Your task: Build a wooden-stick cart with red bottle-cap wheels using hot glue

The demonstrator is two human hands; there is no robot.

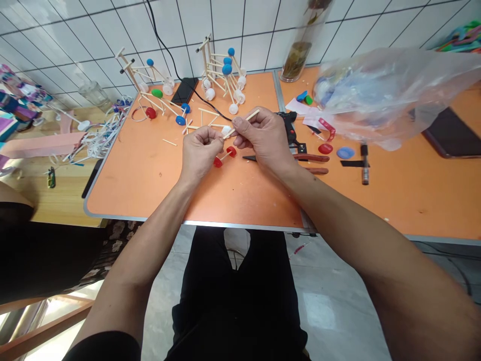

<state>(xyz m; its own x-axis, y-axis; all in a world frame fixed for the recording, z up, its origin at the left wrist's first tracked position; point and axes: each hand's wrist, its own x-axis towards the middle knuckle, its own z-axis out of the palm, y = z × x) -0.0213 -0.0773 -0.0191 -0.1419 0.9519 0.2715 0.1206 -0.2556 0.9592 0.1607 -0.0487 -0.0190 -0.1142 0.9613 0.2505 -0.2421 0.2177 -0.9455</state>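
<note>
- Right hand (pixel 265 140): fingers (pixel 240 126) clamped on a thin wooden stick (pixel 248 119), nearer this hand.
- Stick's long axis slants, its low end toward the left hand (pixel 199 153).
- Left hand's fingers (pixel 212 134) pinched together; their hold is unclear.
- Red-capped axle (pixel 224 157) lies below, on the orange worktop (pixel 150 185).

**Free room before the hands, tighter beyond them**

The orange surface (pixel 150 185) leaves room near its front edge, left of the left hand (pixel 199 153). Behind, stick models (pixel 221 75) stand in the way; right of the right hand (pixel 263 138), red-handled pliers (pixel 310 158), a black glue gun (pixel 290 128) and a plastic bag (pixel 391 93) obstruct.
</note>
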